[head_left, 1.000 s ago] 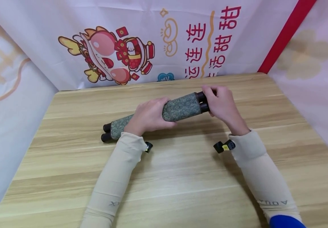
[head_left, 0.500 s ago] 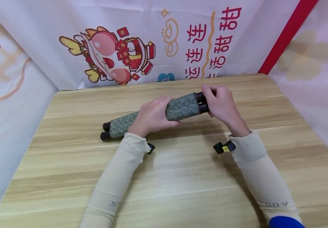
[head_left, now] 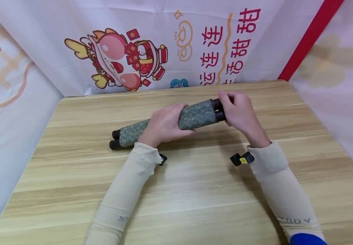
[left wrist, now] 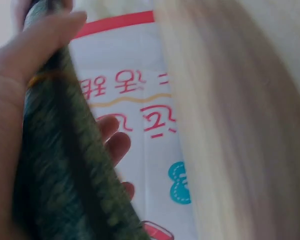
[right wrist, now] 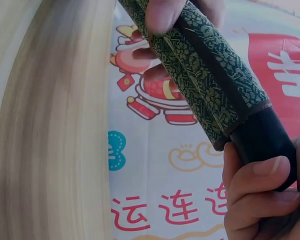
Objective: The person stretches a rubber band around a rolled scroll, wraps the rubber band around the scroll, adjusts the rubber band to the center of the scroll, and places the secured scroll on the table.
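A scroll [head_left: 197,115] covered in green patterned brocade, with paired dark roller ends [head_left: 114,144], is held tilted above the wooden table, its right end higher in the head view. Around its middle my left hand [head_left: 165,124] grips from above, thumb on the near side. My right hand [head_left: 239,109] curls round the dark ends at the right. In the right wrist view, those fingers [right wrist: 262,192] wrap a black roller end [right wrist: 264,137]. A dark strip runs lengthwise between the two brocade rolls, and in the left wrist view the scroll [left wrist: 55,130] lies between thumb and fingers.
The wooden table [head_left: 191,197] spreads under both arms. Behind it hangs a white cloth [head_left: 176,41] with red characters and a cartoon figure. Pale printed cloths stand at the left and right sides. Small black cameras [head_left: 241,158] sit at the wrists.
My left hand has slid slightly to the right along the scroll, mostly between the two earlier frames. The right hand keeps its hold with hardly any movement.
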`<state>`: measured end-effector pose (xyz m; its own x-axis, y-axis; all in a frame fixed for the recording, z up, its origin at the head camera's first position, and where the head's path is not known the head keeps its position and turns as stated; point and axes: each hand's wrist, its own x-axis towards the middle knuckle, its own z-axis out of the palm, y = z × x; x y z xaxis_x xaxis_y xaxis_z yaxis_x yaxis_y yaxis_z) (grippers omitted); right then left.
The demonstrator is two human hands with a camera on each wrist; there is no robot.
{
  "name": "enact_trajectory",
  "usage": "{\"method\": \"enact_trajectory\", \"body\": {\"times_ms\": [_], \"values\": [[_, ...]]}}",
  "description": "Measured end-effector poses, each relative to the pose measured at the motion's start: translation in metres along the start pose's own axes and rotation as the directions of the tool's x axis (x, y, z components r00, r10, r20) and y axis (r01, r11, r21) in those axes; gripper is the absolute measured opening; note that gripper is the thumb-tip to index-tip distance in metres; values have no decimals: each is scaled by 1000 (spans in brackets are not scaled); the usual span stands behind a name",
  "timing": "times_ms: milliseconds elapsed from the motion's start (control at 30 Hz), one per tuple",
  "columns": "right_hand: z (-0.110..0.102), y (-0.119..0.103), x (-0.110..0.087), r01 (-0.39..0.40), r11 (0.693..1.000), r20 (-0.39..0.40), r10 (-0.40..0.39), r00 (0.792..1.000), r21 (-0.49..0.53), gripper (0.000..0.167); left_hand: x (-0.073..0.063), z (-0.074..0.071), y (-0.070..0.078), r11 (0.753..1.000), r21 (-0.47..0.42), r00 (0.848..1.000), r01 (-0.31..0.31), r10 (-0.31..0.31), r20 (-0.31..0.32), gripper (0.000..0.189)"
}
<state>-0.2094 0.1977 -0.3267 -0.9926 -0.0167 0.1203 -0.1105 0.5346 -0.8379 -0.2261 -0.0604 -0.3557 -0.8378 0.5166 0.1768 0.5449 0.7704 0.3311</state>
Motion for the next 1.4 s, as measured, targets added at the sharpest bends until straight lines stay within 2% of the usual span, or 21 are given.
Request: {"method": "enact_trajectory", "body": {"times_ms": [100,200,333,467,567,733,833,1000,1100,1167,1400], "values": [[0,0,1,-8,1000,5,8,1000,-1,53,1,2,0,1000,-13,1000,5,-4,4,87],[-2,3,3,-23,1000,9,23,1000,-1,53,1,3,-3,999,-15,999,31,-31,42,90],[-5,8,5,-29,999,-2,29,1000,-14,54,0,1,-8,998,2,994,59,-59,87,92],[-8,9,7,-18,1000,-26,18,1000,-22,54,0,-3,-8,997,16,993,71,-72,96,90],[-8,8,6,-16,1000,-26,16,1000,-22,53,-1,-4,-5,998,27,994,58,-60,89,92],[-10,6,0,-9,1000,-24,8,1000,-20,54,3,-1,5,1000,5,1000,1,-1,27,95],[-10,4,0,6,1000,-31,-6,1000,-16,55,5,1,6,1000,0,1000,8,-8,20,94],[-12,7,2,0,1000,-56,-1,998,-16,52,3,1,-7,997,9,994,73,-73,79,93],[-15,9,3,-21,1000,-77,20,997,-10,49,0,0,-15,996,15,991,92,-93,96,89],[-16,9,3,-28,1000,-83,27,996,-9,49,-1,0,-16,995,25,992,92,-94,88,88],[-13,2,3,2,1000,-63,-2,998,-6,49,-1,1,-9,999,-8,999,34,-34,-6,97]]}}
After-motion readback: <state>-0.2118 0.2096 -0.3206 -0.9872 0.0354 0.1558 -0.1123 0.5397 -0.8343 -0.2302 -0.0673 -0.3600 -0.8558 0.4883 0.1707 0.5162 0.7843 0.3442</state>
